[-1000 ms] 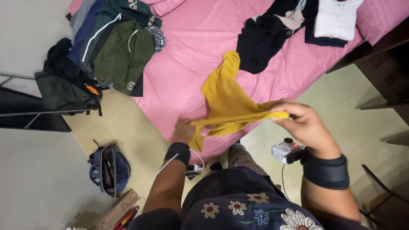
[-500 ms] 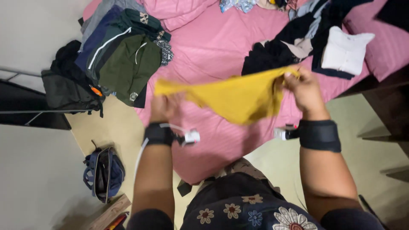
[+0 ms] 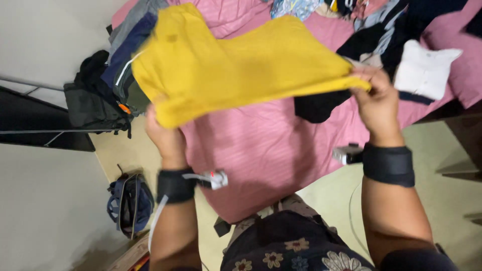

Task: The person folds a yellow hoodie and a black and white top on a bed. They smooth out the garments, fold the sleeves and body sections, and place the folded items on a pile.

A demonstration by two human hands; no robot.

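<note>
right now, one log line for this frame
left hand: grips yellow garment | right hand: grips its other edge | garment: spread above pink bed

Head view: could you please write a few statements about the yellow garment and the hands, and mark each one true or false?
1. Both hands hold the yellow garment. True.
2. The garment lies flat on the floor. False: it is held up over the pink bed.
3. The right hand grips the garment's edge. True.
4. The left hand holds the backpack. False: the backpack lies on the floor, untouched.
5. The bedsheet is blue. False: it is pink.
</note>
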